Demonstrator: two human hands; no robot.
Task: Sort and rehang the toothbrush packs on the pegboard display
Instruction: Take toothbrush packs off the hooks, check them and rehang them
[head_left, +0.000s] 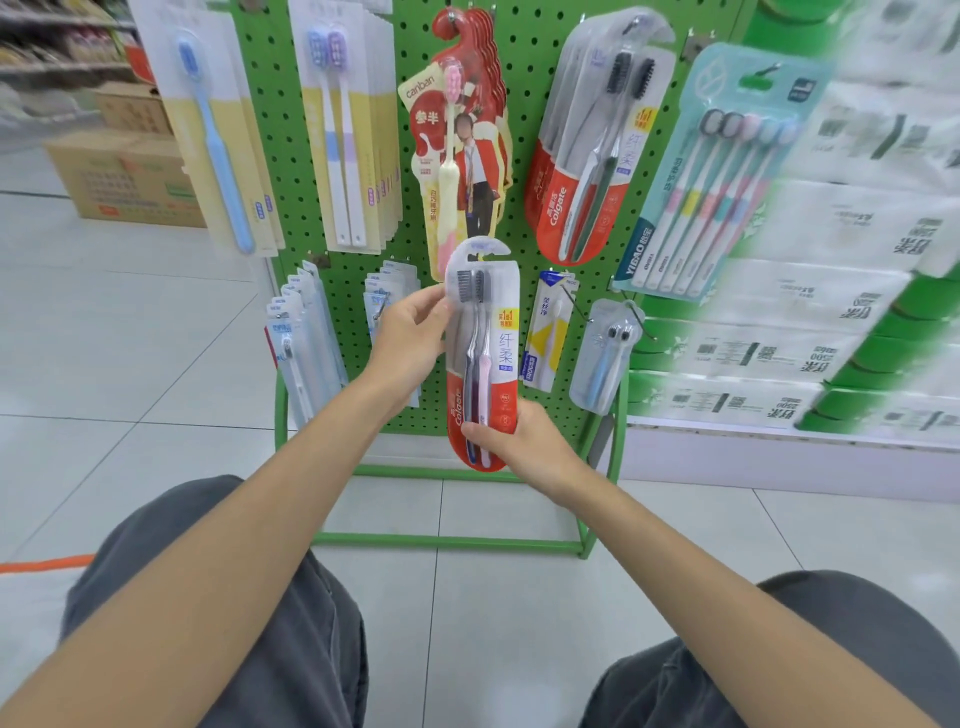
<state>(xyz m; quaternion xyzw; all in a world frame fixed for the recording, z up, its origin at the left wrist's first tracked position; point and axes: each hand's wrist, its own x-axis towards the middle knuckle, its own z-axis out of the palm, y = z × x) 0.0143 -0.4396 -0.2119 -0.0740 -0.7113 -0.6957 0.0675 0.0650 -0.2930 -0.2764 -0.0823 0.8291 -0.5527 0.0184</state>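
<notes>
Knees (291, 623) in grey trousers are filling the bottom of the view. Left hand (410, 332) is pinching the upper left edge of a red toothbrush pack (485, 358), while right hand (519, 436) is gripping its bottom end. Pack is standing upright, just in front of the green pegboard (519, 62), with matching packs (587, 145) hanging up to the right.

Pale tiled floor (130, 364) — cardboard boxes (124, 176) far left, green-and-white paper packs (831, 322) stacked right — bright, even light
</notes>
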